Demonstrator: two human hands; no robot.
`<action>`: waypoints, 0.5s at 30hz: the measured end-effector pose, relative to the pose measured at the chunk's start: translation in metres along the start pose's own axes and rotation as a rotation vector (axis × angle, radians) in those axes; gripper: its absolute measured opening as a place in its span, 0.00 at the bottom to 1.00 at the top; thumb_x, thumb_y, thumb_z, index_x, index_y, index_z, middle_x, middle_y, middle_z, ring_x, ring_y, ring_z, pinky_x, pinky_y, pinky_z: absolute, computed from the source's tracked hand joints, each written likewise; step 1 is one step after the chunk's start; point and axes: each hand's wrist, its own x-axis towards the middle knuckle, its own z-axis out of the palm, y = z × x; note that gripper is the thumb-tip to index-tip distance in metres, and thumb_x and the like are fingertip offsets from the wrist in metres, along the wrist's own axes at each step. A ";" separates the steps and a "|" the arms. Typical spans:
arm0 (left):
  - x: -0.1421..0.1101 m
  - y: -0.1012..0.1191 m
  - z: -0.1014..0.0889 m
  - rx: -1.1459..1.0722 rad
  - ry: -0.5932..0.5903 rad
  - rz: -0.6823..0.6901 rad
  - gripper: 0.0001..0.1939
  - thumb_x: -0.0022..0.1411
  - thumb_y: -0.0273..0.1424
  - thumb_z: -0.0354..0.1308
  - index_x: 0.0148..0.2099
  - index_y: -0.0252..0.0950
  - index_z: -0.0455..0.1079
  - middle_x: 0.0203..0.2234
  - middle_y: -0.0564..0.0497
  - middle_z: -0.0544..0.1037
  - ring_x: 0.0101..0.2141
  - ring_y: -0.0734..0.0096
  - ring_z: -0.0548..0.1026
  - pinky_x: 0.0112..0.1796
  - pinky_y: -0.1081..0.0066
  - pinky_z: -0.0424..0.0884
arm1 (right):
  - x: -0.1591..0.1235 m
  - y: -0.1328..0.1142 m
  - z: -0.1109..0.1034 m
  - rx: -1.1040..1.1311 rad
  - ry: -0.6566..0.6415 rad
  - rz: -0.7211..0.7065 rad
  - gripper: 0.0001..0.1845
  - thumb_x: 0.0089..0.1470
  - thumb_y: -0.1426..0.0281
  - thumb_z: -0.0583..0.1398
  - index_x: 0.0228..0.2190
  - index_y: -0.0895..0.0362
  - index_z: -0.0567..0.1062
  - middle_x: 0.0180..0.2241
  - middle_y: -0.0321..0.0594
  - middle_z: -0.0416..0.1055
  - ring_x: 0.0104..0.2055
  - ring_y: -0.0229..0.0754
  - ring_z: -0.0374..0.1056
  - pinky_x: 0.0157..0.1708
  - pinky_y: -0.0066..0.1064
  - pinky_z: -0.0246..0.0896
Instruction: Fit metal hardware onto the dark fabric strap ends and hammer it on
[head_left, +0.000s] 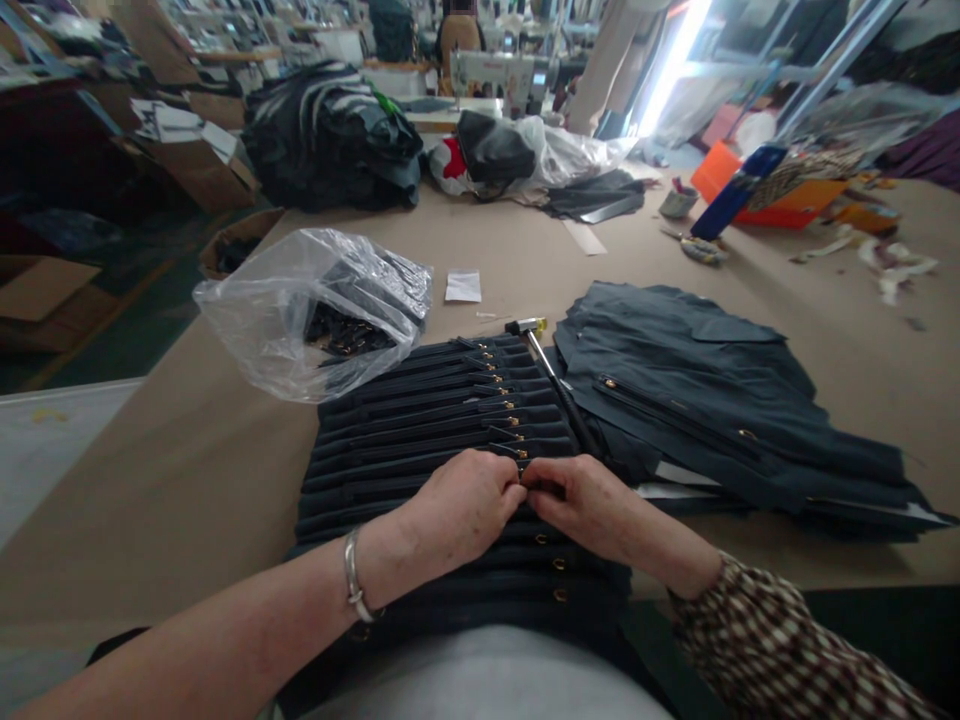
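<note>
Overlapping dark fabric pieces [420,410] lie in a row before me, each with a zipper. My left hand [472,505], a silver bracelet at its wrist, is closed in a pinch. From the other side my right hand [581,500] pinches too, and the fingertips of both meet at one zipper pull, mostly hidden by them. Farther rows carry gold sliders [510,405] with dark pull tabs. On the nearer rows, gold loops [559,565] show without tabs. A hammer [551,370] with a yellow-ended head rests along the right edge of the rows.
A clear plastic bag [262,315] of small dark and gold pieces stands at the left. Right of the hammer lies a stack of dark cut panels [690,370]. Farther back are a white paper [463,286], a fabric bundle [330,140], snips [701,248] and an orange bin [795,205].
</note>
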 end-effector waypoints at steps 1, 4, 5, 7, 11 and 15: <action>0.000 0.000 0.000 0.003 -0.003 0.003 0.13 0.60 0.33 0.48 0.27 0.36 0.70 0.24 0.49 0.77 0.25 0.71 0.72 0.29 0.71 0.64 | 0.000 -0.001 0.000 0.008 -0.006 -0.003 0.10 0.49 0.76 0.53 0.27 0.55 0.74 0.21 0.30 0.66 0.24 0.32 0.59 0.24 0.23 0.49; 0.001 0.000 0.001 0.018 0.001 -0.003 0.14 0.61 0.34 0.48 0.27 0.36 0.69 0.23 0.50 0.77 0.25 0.71 0.71 0.29 0.71 0.63 | 0.000 0.001 -0.001 0.028 0.012 0.005 0.12 0.48 0.78 0.52 0.28 0.56 0.75 0.23 0.31 0.68 0.25 0.32 0.61 0.25 0.23 0.51; 0.001 0.000 0.001 0.024 0.005 -0.012 0.14 0.61 0.34 0.48 0.27 0.36 0.69 0.23 0.50 0.76 0.24 0.71 0.71 0.29 0.71 0.63 | 0.000 0.002 -0.001 0.030 0.029 0.013 0.13 0.47 0.78 0.52 0.28 0.56 0.75 0.23 0.31 0.69 0.25 0.32 0.61 0.26 0.23 0.52; 0.002 -0.001 0.001 0.032 0.011 -0.024 0.14 0.61 0.35 0.48 0.27 0.36 0.69 0.23 0.50 0.76 0.24 0.71 0.71 0.28 0.71 0.63 | 0.000 0.007 -0.001 0.029 0.057 0.039 0.12 0.47 0.78 0.52 0.27 0.56 0.74 0.23 0.31 0.69 0.25 0.32 0.61 0.26 0.23 0.52; 0.001 -0.001 0.001 0.043 0.008 -0.022 0.14 0.60 0.34 0.48 0.26 0.37 0.68 0.22 0.51 0.76 0.23 0.72 0.70 0.27 0.71 0.62 | 0.001 0.016 -0.002 0.012 0.039 0.066 0.09 0.45 0.79 0.53 0.23 0.57 0.71 0.21 0.30 0.68 0.24 0.32 0.60 0.24 0.22 0.51; -0.001 -0.003 0.002 0.054 0.004 -0.034 0.14 0.60 0.35 0.48 0.26 0.37 0.69 0.23 0.51 0.76 0.23 0.71 0.70 0.27 0.71 0.63 | 0.002 0.020 -0.002 0.005 0.020 0.023 0.09 0.47 0.79 0.53 0.23 0.57 0.72 0.22 0.30 0.69 0.25 0.31 0.61 0.26 0.22 0.52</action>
